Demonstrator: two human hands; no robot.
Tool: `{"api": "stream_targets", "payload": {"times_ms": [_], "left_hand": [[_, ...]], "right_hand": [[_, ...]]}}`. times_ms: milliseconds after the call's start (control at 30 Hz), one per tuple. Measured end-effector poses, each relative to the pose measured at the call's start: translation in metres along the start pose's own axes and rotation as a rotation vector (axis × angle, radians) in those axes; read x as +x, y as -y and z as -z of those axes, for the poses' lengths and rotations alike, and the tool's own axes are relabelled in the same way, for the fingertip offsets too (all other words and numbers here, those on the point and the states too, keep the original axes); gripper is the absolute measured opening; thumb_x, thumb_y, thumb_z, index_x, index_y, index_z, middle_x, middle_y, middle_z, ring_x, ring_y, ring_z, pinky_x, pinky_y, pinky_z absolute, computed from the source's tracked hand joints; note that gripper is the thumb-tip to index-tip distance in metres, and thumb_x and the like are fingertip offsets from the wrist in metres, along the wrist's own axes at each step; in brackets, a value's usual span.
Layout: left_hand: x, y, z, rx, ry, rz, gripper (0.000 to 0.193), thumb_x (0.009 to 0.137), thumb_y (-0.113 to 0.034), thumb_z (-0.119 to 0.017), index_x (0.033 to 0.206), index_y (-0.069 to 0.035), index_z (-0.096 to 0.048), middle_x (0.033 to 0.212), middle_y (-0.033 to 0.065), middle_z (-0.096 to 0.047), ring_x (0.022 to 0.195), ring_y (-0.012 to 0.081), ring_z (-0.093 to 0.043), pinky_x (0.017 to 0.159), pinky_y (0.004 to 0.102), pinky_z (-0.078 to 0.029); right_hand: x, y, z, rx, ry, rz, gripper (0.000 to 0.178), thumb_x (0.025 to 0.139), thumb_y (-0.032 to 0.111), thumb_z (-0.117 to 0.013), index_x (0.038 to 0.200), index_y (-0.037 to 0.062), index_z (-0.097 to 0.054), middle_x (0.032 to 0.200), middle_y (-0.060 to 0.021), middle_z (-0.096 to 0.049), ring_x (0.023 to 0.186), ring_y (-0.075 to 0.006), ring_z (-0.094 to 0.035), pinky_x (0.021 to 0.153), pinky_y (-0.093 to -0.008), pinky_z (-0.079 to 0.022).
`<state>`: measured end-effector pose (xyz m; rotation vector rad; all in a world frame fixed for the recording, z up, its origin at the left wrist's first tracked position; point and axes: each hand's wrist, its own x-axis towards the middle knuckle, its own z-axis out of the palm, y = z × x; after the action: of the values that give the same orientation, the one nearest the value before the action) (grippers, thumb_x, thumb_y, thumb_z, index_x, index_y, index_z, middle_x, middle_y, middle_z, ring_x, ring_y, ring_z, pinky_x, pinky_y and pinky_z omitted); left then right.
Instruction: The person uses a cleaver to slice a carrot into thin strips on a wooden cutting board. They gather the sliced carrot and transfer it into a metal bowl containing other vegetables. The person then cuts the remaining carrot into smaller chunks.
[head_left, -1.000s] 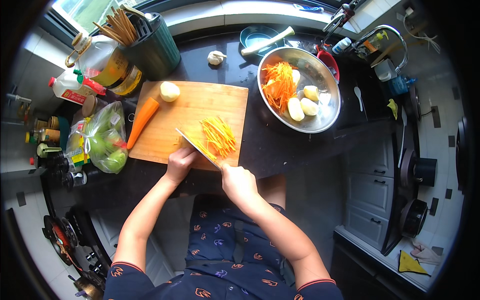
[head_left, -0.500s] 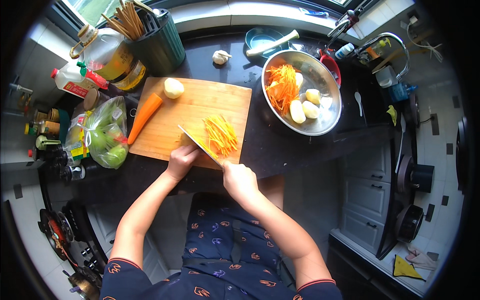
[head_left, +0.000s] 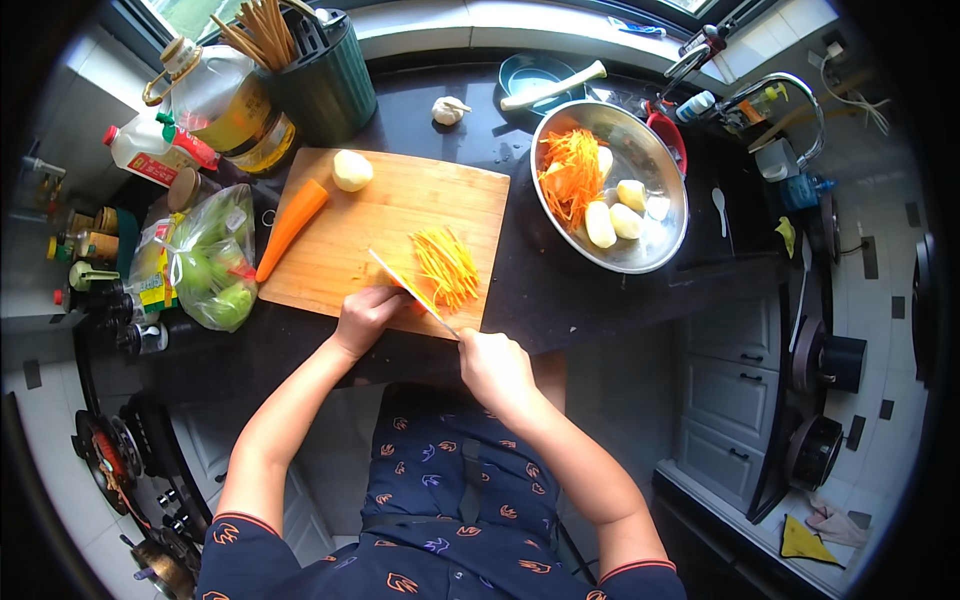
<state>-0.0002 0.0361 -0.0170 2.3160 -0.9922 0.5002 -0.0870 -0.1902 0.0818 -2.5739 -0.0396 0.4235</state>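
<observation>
Near the centre of the frame, a knife [head_left: 412, 293] is held over the lower part of a wooden cutting board [head_left: 345, 240], with its handle enclosed by the right hand [head_left: 497, 368]. That grip is closed firmly, the fingers being wrapped round the handle. The left hand [head_left: 366, 315] is set down beside the blade with its fingers bent; a bit of orange is seen by the fingertips, but what is held beneath them is hidden, so how tightly that grip is closed cannot be told.

As for what has been cut, a loose pile of carrot strips [head_left: 445, 268] is spread just right of the blade, and a larger orange heap of shreds [head_left: 570, 180] is contained in the left side of the steel bowl [head_left: 647, 165] at the upper right of the frame.

Left uncut are a long carrot [head_left: 293, 228], laid slantwise along the board's left edge, and a pale peeled potato [head_left: 352, 171] near the board's top edge. More whole peeled potatoes [head_left: 627, 222] are gathered beside the shreds. A garlic bulb [head_left: 450, 110], also whole, is placed on the dark bench [head_left: 560, 290] above the board.
</observation>
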Motion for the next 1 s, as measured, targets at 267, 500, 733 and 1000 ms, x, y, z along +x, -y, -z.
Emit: {"api": "stream_targets", "payload": {"times_ms": [267,500,733,1000], "left_hand": [[0.003,-0.003,0.004,-0.006,0.038,0.026,0.014,0.074,-0.007,-0.073,0.087,-0.012,-0.076,0.084,0.005,-0.073,0.074,0.0232,-0.072,0.064,0.0332,-0.058],[-0.002,0.003,0.002,0.004,0.03,0.018,0.015,0.074,-0.007,-0.073,0.088,-0.012,-0.076,0.085,0.0042,-0.074,0.074,0.0226,-0.073,0.066,0.0327,-0.059],[0.003,-0.003,0.004,-0.014,0.044,0.037,0.016,0.075,-0.006,-0.072,0.089,-0.012,-0.076,0.086,0.0046,-0.074,0.075,0.0224,-0.073,0.066,0.0325,-0.059],[-0.001,0.003,0.002,-0.001,0.006,0.0,0.015,0.075,-0.007,-0.072,0.089,-0.011,-0.075,0.088,0.004,-0.073,0.075,0.0211,-0.072,0.065,0.0318,-0.059]], "right_hand": [[0.017,0.003,-0.008,0.041,-0.048,0.033,0.017,0.095,0.013,-0.056,0.095,0.002,-0.068,0.078,-0.0244,-0.071,0.074,-0.0418,-0.072,0.069,-0.0525,-0.059],[0.004,0.0,0.012,0.003,0.062,0.015,0.019,0.096,0.016,-0.056,0.094,0.0022,-0.07,0.078,-0.0242,-0.071,0.075,-0.0423,-0.072,0.07,-0.0526,-0.059],[0.02,-0.008,-0.013,0.099,-0.021,0.0,0.017,0.095,0.016,-0.061,0.095,0.0016,-0.069,0.08,-0.0256,-0.07,0.077,-0.0455,-0.07,0.072,-0.054,-0.058],[0.006,-0.002,0.008,0.136,-0.002,0.023,0.019,0.097,0.017,-0.058,0.093,0.0015,-0.069,0.078,-0.0266,-0.07,0.077,-0.0457,-0.071,0.071,-0.0545,-0.058]]}}
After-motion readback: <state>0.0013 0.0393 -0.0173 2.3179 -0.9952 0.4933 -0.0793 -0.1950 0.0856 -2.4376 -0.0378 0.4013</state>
